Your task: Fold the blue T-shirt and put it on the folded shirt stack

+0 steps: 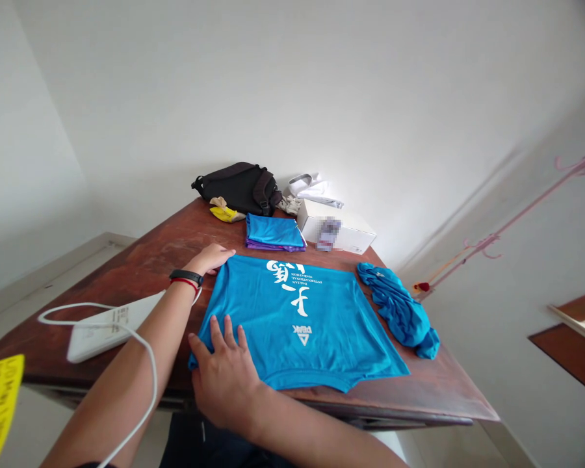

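A blue T-shirt [273,312] with white lettering lies spread on the table, its neckline towards me. My left hand [213,257], with a black band and a red string at the wrist, is closed on the shirt's far left corner; its fingertips are partly hidden. Nearer to me, my right hand [227,380] rests on the shirt's near left part, fingers spread over the cloth and thumb by its edge. A bunched blue garment [402,312] lies to the right of the shirt. Beyond the shirt is a folded stack of blue and purple cloth [274,233].
On the brown wooden table [156,250] a white power bank [112,328] with a white cable [151,370] lies under my left forearm. At the back are a black bag [236,185], a yellow packet [224,213] and a white box [353,231]. A pink rack [511,231] stands right.
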Action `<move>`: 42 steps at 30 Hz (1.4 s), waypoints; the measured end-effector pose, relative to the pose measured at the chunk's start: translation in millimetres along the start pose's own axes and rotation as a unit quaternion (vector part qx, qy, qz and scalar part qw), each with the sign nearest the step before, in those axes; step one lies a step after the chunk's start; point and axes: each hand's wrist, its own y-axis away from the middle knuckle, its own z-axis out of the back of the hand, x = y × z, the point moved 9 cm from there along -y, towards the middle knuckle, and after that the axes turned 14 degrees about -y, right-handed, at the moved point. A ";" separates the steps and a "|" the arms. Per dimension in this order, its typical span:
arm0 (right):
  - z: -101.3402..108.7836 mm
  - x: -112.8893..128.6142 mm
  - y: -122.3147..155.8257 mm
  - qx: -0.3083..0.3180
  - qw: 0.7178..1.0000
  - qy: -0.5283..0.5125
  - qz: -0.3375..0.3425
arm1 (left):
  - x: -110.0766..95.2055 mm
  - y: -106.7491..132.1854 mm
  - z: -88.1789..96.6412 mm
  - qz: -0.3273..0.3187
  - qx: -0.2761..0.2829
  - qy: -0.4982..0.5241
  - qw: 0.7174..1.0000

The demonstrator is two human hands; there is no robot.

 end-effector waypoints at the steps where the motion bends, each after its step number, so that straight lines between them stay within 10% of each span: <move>1: 1.3 0.6 -0.5 -0.003 1.000 -0.006 0.002 | 1.2 -1.8 -0.7 0.001 0.000 0.003 1.000; 36: 32.8 -22.2 5.2 -0.082 0.923 -0.377 -0.012 | -0.9 -6.1 5.1 -0.051 -0.022 -0.024 0.998; 42: 38.9 -25.5 10.6 -0.121 0.838 -0.533 -0.012 | -11.1 6.8 9.6 -0.066 -0.020 -0.003 0.998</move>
